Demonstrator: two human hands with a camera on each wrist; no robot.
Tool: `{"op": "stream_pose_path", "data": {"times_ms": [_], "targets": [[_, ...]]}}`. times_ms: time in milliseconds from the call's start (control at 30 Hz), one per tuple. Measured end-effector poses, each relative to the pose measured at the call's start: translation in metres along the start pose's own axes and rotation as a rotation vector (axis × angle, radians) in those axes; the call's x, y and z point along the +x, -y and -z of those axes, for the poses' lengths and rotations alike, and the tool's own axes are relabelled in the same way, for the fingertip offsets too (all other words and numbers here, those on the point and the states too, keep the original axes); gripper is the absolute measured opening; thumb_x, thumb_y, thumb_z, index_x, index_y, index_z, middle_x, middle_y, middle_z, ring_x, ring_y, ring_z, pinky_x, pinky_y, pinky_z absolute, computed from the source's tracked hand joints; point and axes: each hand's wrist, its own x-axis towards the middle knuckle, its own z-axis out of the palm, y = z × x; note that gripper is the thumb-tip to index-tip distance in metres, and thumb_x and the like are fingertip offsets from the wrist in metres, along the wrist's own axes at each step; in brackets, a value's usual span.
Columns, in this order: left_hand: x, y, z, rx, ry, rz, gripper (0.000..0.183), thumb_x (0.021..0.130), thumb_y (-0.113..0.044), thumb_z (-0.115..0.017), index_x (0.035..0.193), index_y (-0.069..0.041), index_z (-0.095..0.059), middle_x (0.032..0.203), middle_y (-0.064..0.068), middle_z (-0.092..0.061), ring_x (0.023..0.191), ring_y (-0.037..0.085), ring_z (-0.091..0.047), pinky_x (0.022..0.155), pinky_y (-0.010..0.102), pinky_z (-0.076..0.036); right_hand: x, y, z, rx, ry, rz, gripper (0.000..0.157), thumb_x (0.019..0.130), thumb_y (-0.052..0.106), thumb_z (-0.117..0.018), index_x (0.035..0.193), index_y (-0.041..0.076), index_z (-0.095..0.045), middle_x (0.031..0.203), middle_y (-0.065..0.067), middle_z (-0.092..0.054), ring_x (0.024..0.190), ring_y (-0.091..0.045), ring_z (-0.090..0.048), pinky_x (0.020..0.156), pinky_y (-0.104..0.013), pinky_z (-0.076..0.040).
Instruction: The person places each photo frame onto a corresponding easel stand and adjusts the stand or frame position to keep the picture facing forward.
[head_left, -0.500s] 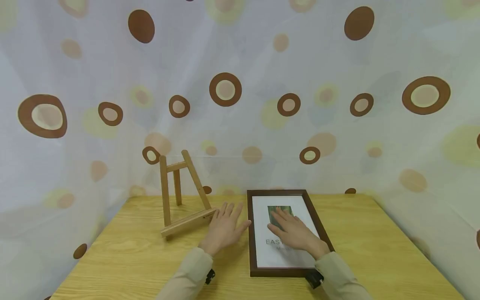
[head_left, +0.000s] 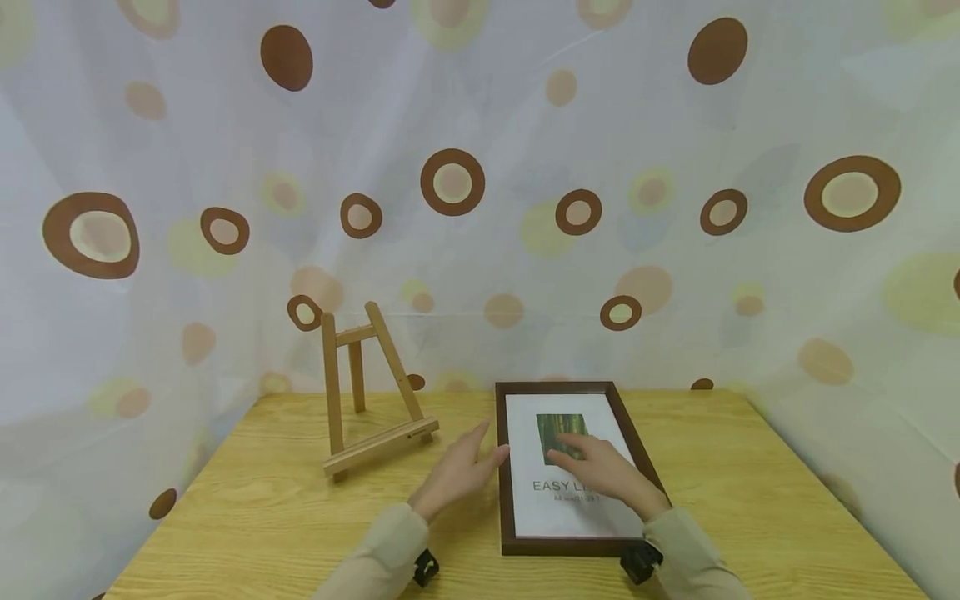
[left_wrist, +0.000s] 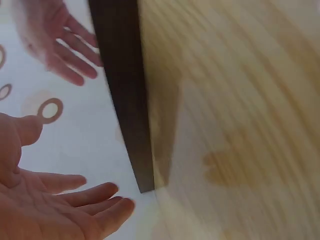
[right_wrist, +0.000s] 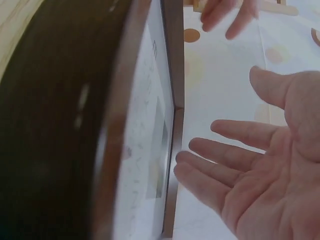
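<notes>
Beneath the fingers of the right hand [head_left: 603, 473], the frame [head_left: 551, 482] lies flat on the table [head_left: 262, 517]; near its left edge, the left hand [head_left: 461, 471]. Both hands' fingers are loosely extended, thumbs apart, holding nothing. Beyond and left of the left fingers, the easel [head_left: 382, 446].

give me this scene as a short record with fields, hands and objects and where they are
surface: light wooden table
frame: dark rim, face up on the table, right of the easel
easel: wooden, standing upright, holding nothing
left hand: open, by the frame's left edge, contact unclear
right hand: open, over the frame's face, contact unclear
backdrop: pale, spotted
</notes>
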Motion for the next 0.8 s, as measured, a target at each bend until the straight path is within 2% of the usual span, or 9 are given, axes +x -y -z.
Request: {"op": "stream_pose_path", "data": {"times_ms": [133,267,433,600,800], "targets": [[-0.001,-0.001,-0.003,-0.169,0.054,0.088,0.081,0.085,-0.063,-0.041,0.142,-0.007,-0.027,0.14,0.016,-0.035,0.125,0.034,-0.034,0.098,0.053,-0.031,-0.001,-0.01,0.002,0.079,-0.028,-0.046,0.062,0.084,0.054,-0.053,0.123,0.006,-0.055,0.119,-0.009,-0.057,0.107,-0.027,-0.054,0.088,-0.047,-0.044],[0.0,0.0,-0.004,-0.237,0.094,0.097,0.079,0.087,-0.059,-0.043,0.141,-0.004,-0.027,0.137,0.018,-0.038,0.124,0.035,-0.036,0.097,0.054,-0.032,-0.005,-0.022,0.007,0.132,-0.057,-0.094,0.054,0.084,0.049,-0.057,0.12,0.009,-0.059,0.117,-0.005,-0.059,0.104,-0.022,-0.055,0.086,-0.043,-0.045],[0.0,0.004,-0.008,-0.298,0.12,0.128,0.081,0.085,-0.059,-0.046,0.14,-0.002,-0.029,0.134,0.019,-0.041,0.121,0.034,-0.039,0.095,0.052,-0.035,-0.01,-0.035,0.016,0.216,-0.075,-0.142,0.053,0.084,0.041,-0.061,0.119,0.001,-0.058,0.113,-0.011,-0.06,0.095,-0.021,-0.06,0.076,-0.036,-0.051],[0.0,0.007,-0.01,-0.455,0.176,0.184,0.08,0.086,-0.054,-0.051,0.138,0.003,-0.029,0.134,0.022,-0.038,0.117,0.037,-0.043,0.095,0.052,-0.035,-0.018,-0.049,0.027,0.365,-0.071,-0.196,0.057,0.083,0.036,-0.064,0.121,-0.006,-0.052,0.11,-0.017,-0.06,0.089,-0.024,-0.062,0.073,-0.034,-0.053],[0.002,0.012,-0.01,-0.647,0.211,0.214,0.075,0.088,-0.04,-0.056,0.136,0.01,-0.026,0.134,0.027,-0.035,0.12,0.04,-0.039,0.094,0.051,-0.037,-0.026,-0.071,0.043,0.525,-0.027,-0.207,0.052,0.089,0.021,-0.058,0.125,-0.013,-0.043,0.116,-0.027,-0.053,0.095,-0.029,-0.06,0.078,-0.039,-0.051]]}}
